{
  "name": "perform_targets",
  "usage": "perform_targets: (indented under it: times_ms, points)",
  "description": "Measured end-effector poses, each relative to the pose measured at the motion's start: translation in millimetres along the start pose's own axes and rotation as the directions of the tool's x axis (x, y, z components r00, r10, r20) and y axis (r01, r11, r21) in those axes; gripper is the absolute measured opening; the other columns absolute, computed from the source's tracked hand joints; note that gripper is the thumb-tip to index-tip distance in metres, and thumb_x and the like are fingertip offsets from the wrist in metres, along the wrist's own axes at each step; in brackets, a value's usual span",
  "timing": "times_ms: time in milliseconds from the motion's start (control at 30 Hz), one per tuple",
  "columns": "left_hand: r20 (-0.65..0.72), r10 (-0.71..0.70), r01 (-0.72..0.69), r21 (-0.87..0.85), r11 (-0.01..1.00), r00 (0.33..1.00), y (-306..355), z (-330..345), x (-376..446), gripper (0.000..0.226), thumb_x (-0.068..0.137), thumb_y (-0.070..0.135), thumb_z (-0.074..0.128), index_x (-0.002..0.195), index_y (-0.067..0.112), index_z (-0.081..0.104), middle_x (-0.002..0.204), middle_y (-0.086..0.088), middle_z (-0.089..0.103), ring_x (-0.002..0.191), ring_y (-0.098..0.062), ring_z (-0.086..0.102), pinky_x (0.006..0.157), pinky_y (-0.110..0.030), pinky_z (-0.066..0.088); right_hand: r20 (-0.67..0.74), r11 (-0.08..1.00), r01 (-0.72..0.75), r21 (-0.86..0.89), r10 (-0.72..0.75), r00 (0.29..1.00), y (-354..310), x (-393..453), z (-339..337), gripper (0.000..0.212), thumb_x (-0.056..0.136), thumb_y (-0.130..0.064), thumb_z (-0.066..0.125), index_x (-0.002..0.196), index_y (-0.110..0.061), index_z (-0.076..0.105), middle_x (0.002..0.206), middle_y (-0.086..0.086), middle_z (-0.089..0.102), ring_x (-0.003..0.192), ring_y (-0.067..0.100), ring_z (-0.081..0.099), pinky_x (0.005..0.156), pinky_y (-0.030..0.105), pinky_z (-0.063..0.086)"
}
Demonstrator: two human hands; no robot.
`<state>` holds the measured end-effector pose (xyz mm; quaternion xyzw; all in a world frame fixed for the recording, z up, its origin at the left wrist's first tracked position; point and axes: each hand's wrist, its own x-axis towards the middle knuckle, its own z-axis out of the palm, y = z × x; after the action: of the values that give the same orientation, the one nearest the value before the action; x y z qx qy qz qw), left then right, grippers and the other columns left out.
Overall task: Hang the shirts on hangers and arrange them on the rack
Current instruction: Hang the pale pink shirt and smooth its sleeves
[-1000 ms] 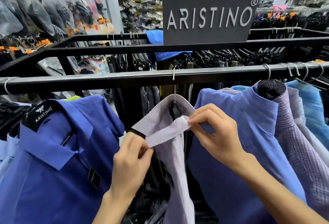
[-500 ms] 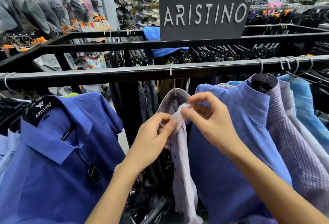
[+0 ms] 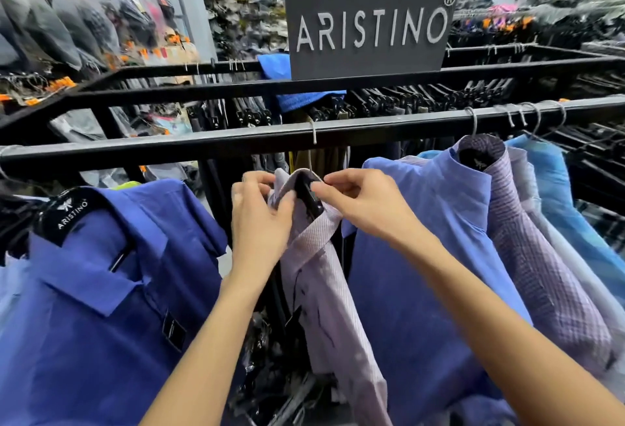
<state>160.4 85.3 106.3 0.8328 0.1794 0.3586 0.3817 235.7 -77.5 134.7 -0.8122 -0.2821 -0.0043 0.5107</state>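
- Shirts first: the lilac striped shirt [image 3: 324,276] hangs mid-rail, its collar pinched by both hands.
- Left hand [image 3: 260,219] grasps the left collar flap; half a second ago it was lower.
- Right hand [image 3: 362,205] pinches the right collar edge at the black hanger [image 3: 313,200].
- The collar now closes round the hanger neck, so this shirt looks nearly settled on the rack rail [image 3: 203,144], between the blue shirts [image 3: 111,290].

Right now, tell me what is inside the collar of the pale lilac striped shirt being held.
Inside the pale lilac striped shirt's collar the black hanger neck shows, its wire hook over the grey rack rail. Fabric and both hands, left and right, cover the hanger's arms.
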Motion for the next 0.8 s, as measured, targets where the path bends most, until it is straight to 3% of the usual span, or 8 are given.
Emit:
perform_targets:
  times_ms: [67, 133, 233, 367, 467, 567, 700, 800]
  points:
    - [0.027, 0.048, -0.050, 0.091, 0.995, 0.998, 0.9, -1.4, 12.1, 0.008, 0.098, 0.038, 0.061, 0.103, 0.030, 0.061, 0.100, 0.006, 0.058, 0.077, -0.018, 0.066, 0.083, -0.032, 0.049, 0.025, 0.996, 0.009, -0.084, -0.007, 1.000, -0.3, 5.0, -0.1, 0.022, 0.093, -0.041, 0.069, 0.096, -0.022, 0.079, 0.061, -0.015, 0.070, 0.066, 0.000, 0.070, 0.066, 0.015, 0.051]
    - [0.124, 0.065, -0.083, 0.149, 0.985, 0.990, 0.3, -3.1, 19.3, 0.014, 0.102, 0.032, 0.055, 0.094, 0.028, 0.065, 0.078, 0.007, 0.064, 0.060, -0.007, 0.066, 0.075, -0.028, 0.049, 0.014, 0.993, 0.004, -0.122, -0.002, 1.000, 4.7, 11.8, -0.9, 0.021, 0.097, -0.039, 0.064, 0.089, -0.025, 0.079, 0.058, -0.014, 0.069, 0.065, 0.007, 0.069, 0.063, 0.020, 0.049]
    - [0.254, 0.021, -0.070, 0.185, 0.980, 0.967, 4.4, -4.6, 31.6, 0.020, 0.101, 0.016, 0.049, 0.087, 0.020, 0.063, 0.059, 0.007, 0.062, 0.045, -0.001, 0.063, 0.060, -0.015, 0.043, 0.099, 0.993, -0.101, 0.054, 0.095, 0.991, 12.7, 20.6, 3.2, 0.021, 0.101, -0.031, 0.060, 0.092, -0.021, 0.076, 0.056, -0.015, 0.066, 0.059, 0.003, 0.062, 0.062, 0.021, 0.046]
    - [0.487, -0.167, 0.154, 0.067, 0.986, 0.858, 7.3, -5.9, 62.8, 0.031, 0.106, 0.019, 0.042, 0.079, 0.013, 0.058, 0.064, -0.001, 0.056, 0.049, -0.007, 0.058, 0.055, -0.024, 0.053, 0.233, 0.869, -0.337, 0.362, 0.266, 0.935, 18.2, 30.3, 6.2, 0.031, 0.105, -0.022, 0.055, 0.108, 0.006, 0.070, 0.077, 0.004, 0.058, 0.064, 0.007, 0.050, 0.059, 0.020, 0.042]
    - [0.598, -0.191, 0.192, 0.063, 0.979, 0.779, 0.0, -6.0, 82.8, 0.033, 0.106, 0.021, 0.042, 0.076, 0.016, 0.054, 0.070, -0.006, 0.047, 0.051, -0.010, 0.046, 0.050, -0.023, 0.047, 0.302, 0.848, -0.383, 0.366, 0.282, 0.911, 15.1, 32.5, 2.4, 0.028, 0.105, -0.023, 0.054, 0.106, 0.000, 0.070, 0.082, 0.011, 0.059, 0.070, 0.017, 0.055, 0.063, 0.025, 0.046]
    - [0.634, -0.219, 0.259, 0.030, 0.965, 0.741, -3.6, -8.8, 90.9, 0.031, 0.101, 0.017, 0.050, 0.071, 0.020, 0.053, 0.063, -0.001, 0.041, 0.054, -0.011, 0.036, 0.041, -0.017, 0.031, 0.412, 0.727, -0.515, 0.454, 0.341, 0.845, 10.0, 35.8, -4.1, 0.031, 0.105, -0.025, 0.054, 0.089, -0.004, 0.070, 0.079, 0.006, 0.068, 0.066, 0.014, 0.063, 0.061, 0.021, 0.052]
    - [0.661, -0.358, 0.549, -0.097, 0.830, 0.659, -12.9, -7.8, 95.7, 0.039, 0.103, 0.042, 0.052, 0.070, 0.021, 0.056, 0.066, -0.001, 0.047, 0.056, -0.012, 0.042, 0.053, -0.024, 0.035, 0.585, 0.645, -0.649, 0.404, 0.363, 0.725, 5.9, 35.2, -9.6, 0.036, 0.106, -0.033, 0.050, 0.083, -0.010, 0.064, 0.068, 0.000, 0.059, 0.059, 0.009, 0.056, 0.053, 0.018, 0.048]
    - [0.713, -0.303, 0.517, -0.098, 0.850, 0.633, -14.1, -13.1, 93.3, 0.036, 0.099, 0.054, 0.053, 0.079, 0.024, 0.053, 0.063, 0.005, 0.046, 0.055, -0.010, 0.038, 0.061, -0.026, 0.038, 0.620, 0.677, -0.656, 0.333, 0.368, 0.694, 7.1, 36.9, -13.5, 0.038, 0.106, -0.033, 0.051, 0.079, -0.013, 0.069, 0.072, 0.002, 0.066, 0.063, 0.010, 0.062, 0.057, 0.018, 0.050]
